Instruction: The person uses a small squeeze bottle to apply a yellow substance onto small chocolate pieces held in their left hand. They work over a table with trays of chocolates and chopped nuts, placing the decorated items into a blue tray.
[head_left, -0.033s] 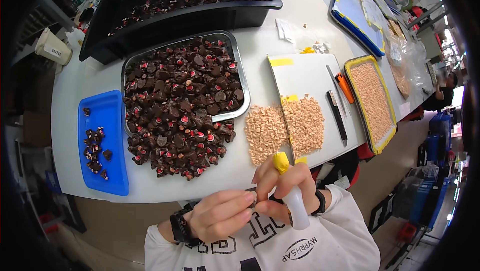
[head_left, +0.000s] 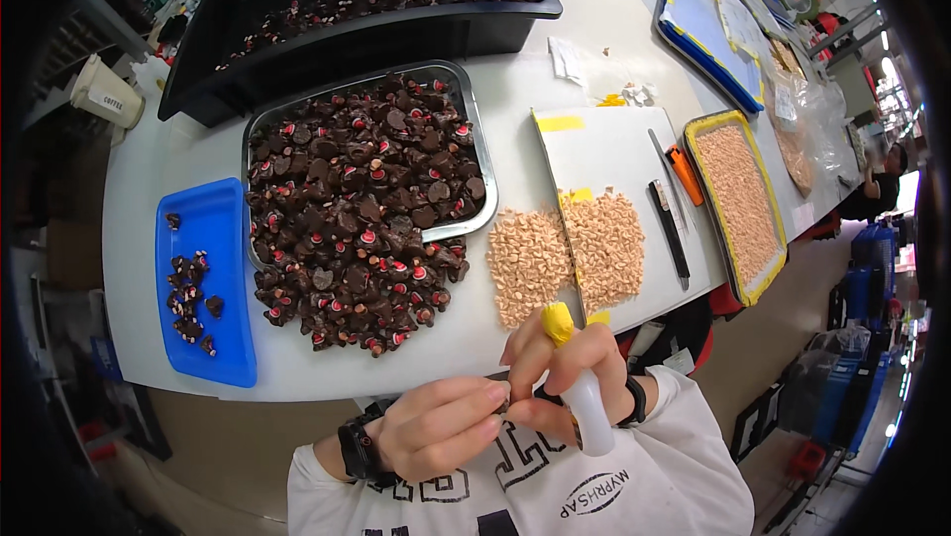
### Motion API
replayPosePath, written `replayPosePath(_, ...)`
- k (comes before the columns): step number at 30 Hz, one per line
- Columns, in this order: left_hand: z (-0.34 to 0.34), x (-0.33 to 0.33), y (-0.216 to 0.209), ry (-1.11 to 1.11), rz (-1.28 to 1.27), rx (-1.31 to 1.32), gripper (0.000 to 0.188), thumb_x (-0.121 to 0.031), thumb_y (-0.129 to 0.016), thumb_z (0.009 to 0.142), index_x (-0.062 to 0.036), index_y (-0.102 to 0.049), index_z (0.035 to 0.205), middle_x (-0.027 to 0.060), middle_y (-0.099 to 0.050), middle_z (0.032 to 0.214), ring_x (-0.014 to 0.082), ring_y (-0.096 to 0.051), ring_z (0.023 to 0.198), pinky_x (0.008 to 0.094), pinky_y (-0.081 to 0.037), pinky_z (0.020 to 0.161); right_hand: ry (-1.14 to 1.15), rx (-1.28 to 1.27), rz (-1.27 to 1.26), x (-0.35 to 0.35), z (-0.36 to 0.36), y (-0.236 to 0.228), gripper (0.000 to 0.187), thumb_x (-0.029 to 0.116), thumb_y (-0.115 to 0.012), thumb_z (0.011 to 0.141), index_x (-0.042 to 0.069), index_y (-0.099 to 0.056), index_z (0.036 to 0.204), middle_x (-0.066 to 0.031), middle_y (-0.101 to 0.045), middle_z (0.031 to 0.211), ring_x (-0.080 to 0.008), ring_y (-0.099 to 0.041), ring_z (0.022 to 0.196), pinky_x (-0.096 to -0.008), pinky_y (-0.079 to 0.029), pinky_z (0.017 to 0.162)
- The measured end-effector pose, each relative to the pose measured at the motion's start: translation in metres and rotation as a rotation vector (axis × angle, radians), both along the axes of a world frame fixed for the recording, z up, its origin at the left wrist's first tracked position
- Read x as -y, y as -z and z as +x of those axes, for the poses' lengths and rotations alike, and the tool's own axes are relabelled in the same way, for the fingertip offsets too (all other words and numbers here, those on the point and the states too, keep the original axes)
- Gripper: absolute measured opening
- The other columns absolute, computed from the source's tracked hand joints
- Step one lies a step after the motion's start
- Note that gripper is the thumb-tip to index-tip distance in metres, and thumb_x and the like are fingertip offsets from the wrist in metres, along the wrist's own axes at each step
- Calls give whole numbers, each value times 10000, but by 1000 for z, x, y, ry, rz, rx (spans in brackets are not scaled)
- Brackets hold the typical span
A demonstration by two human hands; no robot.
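Tray (head_left: pixel 228 278) lies at left edge of surface (head_left: pixel 515 164); pan (head_left: pixel 456 229) right of tray; bin (head_left: pixel 357 57) behind pan; board (head_left: pixel 606 152) farther right.

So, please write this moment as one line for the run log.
left hand: holding small dark piece, mostly hidden | right hand: holding white, yellow-topped tool | nearby: heaped dark pieces, tan bits, blue tray

A small-parts workshop: beyond the left grip (head_left: pixel 441 429), a long white desk (head_left: pixel 515 145) bears a silver metal tray (head_left: pixel 460 230) heaped with dark, red-dotted parts (head_left: pixel 362 177); far right of that grip, stacked blue boxes (head_left: pixel 872 254).
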State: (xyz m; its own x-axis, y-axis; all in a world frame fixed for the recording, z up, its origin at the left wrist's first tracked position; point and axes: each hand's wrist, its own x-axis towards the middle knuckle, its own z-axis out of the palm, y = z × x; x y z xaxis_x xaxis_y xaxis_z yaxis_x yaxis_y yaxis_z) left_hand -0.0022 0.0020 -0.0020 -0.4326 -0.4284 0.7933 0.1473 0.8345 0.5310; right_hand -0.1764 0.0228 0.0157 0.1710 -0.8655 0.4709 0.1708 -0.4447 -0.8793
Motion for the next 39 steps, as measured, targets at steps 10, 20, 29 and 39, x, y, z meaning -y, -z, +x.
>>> replayPosePath(10,9,2,-17,2,119,124,251,44,-618,704,55,-550,945,208,-591,957,318,-630,797,341,-552,649,68,-99,-126,0,2,-9,317,-20,-705,662,70,-491,878,-77,-599,715,-209,-544,635,-329,-445,592)
replayPosePath(20,172,-8,-10,-1231,489,443,317,53,-544,797,5,-530,1110,65,-586,981,83,-511,756,228,-404,646,213,-175,-541,-14,-25,-91,389,353,-625,813,176,-421,1093,78,-560,740,-128,-451,762,-289,-392,657)
replayPosePath(29,121,9,-37,-1100,432,489,409,40,-589,691,-2,-554,1097,122,-558,1086,198,-529,836,294,-418,705,485,-130,-490,-26,-5,-96,367,365,-624,809,148,-451,1049,81,-560,732,-110,-452,732,-265,-389,640)
replayPosePath(39,68,120,-81,-352,75,861,308,81,-564,681,-9,-566,975,149,-561,1009,320,-526,954,358,-420,819,521,-145,-575,-16,7,-66,308,301,-627,819,158,-411,986,20,-532,684,-152,-439,660,-280,-403,578)
